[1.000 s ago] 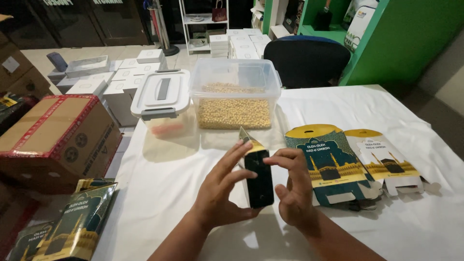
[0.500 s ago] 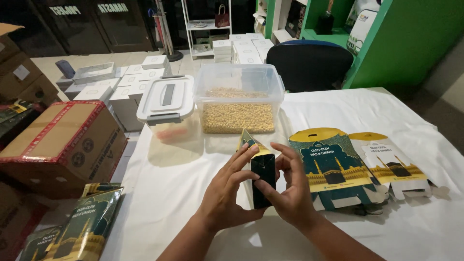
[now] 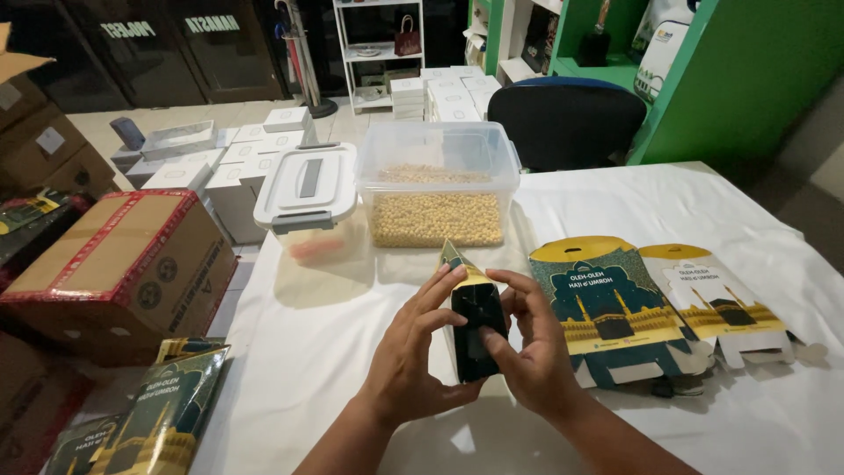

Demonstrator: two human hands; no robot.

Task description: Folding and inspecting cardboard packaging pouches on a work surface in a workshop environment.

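Both my hands hold a small dark green and gold cardboard box over the white-clothed table. My left hand wraps its left side with fingers stretched along the top edge. From the other side my right hand grips it, thumb pressed on the dark front face. A pointed gold flap sticks up at the box's top. Its lower end is hidden behind my fingers.
Flat printed box blanks lie to the right on the table. A clear tub of beige nuts stands behind, its white lid beside it. A brown carton and more flat blanks sit at left. A black chair is beyond the table.
My hands have closed in around the box. The right fingers moved from beside it onto its front face. The box stays in roughly the same place.
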